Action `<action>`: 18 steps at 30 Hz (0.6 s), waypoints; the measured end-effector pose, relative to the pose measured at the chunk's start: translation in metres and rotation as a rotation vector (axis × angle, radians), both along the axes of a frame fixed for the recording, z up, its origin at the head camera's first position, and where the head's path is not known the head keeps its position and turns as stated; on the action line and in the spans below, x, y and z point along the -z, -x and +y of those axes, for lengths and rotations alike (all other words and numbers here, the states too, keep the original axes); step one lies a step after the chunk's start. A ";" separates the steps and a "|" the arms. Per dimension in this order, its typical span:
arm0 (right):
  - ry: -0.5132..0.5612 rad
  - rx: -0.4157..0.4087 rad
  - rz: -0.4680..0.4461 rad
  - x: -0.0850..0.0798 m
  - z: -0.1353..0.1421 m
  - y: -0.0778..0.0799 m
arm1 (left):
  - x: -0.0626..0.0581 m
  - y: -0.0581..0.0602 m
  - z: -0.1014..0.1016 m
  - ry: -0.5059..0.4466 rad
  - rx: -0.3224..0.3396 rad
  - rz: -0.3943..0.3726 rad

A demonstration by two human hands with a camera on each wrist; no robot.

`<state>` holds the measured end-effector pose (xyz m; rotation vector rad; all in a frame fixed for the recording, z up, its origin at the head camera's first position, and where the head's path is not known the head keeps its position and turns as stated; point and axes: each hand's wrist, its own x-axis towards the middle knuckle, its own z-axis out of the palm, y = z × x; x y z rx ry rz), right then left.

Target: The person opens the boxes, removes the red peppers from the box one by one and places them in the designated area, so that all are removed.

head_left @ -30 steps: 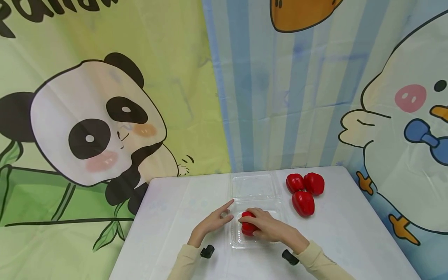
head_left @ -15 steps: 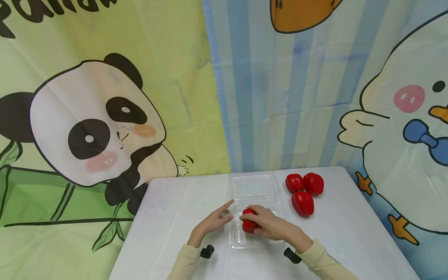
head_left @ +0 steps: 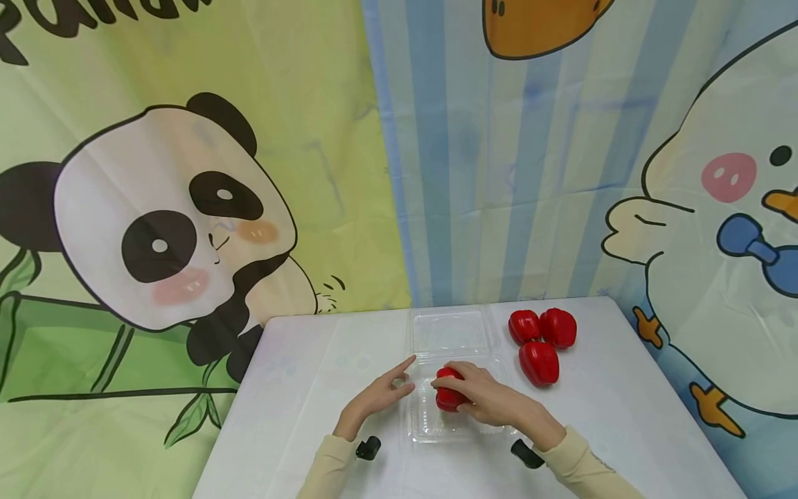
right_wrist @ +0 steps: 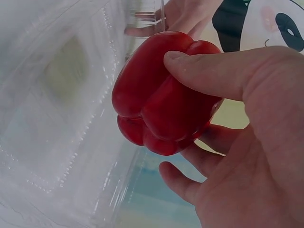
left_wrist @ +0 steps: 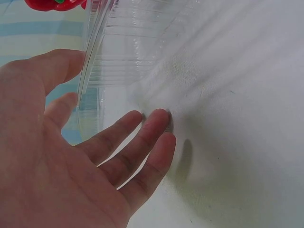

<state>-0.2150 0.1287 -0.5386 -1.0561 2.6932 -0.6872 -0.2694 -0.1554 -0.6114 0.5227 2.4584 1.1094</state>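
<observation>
My right hand grips a red bell pepper over the base of a clear plastic clamshell box. In the right wrist view, the thumb presses on one side of the pepper, while other fingers are partly hidden behind it. At the box's left edge is my left hand, its index finger extended and nothing held. The left wrist view shows the thumb and index finger right at the box rim, with the other fingers spread near the white tabletop. The box's lid lies folded back.
Three more red bell peppers, one of them at the front, sit together on the white table to the right of the lid. Printed curtains hang close behind the table's far edge.
My right hand has shifted slightly away from me and to the right, carrying the bell pepper with it. The left hand and the box look unmoved.
</observation>
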 end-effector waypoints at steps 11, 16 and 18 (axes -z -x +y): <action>0.025 0.018 0.042 -0.005 0.011 -0.001 | 0.002 -0.001 0.000 -0.007 0.005 0.012; 0.030 0.025 0.055 -0.008 0.016 0.000 | 0.003 0.000 0.000 -0.009 0.004 0.004; 0.025 0.026 0.058 -0.009 0.018 0.000 | 0.003 0.000 0.000 -0.011 0.005 0.001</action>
